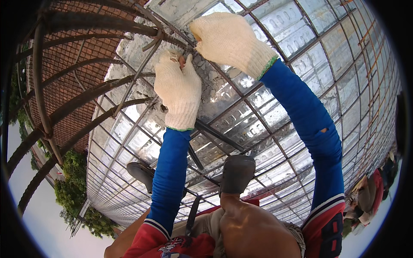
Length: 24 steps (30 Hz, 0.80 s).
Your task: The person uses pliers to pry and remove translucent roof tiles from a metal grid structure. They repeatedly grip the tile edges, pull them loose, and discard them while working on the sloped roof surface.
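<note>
Both my hands wear off-white knitted work gloves with green cuffs. My left hand [178,90] is over rough broken concrete [142,54] beside the steel bars, its fingers curled and a bare fingertip showing; whether it holds anything I cannot tell. Up and to the right, my right hand [230,42] is closed in a fist near a crossing of the rebar mesh [243,96], its fingertips mostly hidden. Below my left wrist lies a black tool handle or bar [219,135], slanting down to the right, with a second dark bar [195,158] beside it.
Thick bent rebar [80,100] rises at the left above a brown tiled roof [74,80]. Mesh lies over shiny corrugated metal decking [284,22] all around. My shoes [237,171] stand on it. Other people [367,196] are at the far right edge; trees [74,180] are lower left.
</note>
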Each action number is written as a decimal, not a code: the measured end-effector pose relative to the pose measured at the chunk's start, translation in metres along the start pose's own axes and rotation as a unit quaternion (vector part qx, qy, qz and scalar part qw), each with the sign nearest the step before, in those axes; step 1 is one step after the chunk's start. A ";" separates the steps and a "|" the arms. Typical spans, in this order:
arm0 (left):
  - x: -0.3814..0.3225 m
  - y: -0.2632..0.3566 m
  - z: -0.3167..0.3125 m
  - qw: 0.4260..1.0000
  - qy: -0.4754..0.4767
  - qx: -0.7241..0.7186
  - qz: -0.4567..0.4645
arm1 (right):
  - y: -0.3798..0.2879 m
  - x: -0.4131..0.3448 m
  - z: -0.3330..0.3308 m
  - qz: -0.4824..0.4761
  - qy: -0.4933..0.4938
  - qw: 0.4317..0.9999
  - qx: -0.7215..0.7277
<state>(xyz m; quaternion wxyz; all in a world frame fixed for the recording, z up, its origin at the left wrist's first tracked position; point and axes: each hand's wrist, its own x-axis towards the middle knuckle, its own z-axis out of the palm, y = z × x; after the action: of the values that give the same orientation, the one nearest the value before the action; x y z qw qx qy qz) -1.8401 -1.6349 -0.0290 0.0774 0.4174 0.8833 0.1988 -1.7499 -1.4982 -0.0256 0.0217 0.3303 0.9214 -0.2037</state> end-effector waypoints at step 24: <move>-0.002 -0.019 0.001 0.995 -0.019 -0.023 0.100 | -0.015 -0.033 0.030 0.075 0.081 0.980 0.164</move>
<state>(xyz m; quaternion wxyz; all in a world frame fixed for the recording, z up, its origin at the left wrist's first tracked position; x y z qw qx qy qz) -1.8522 -1.6468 -0.0374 0.0833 0.5051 0.8309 0.2178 -1.7358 -1.5401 -0.0418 -0.0922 0.4129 0.8467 -0.3226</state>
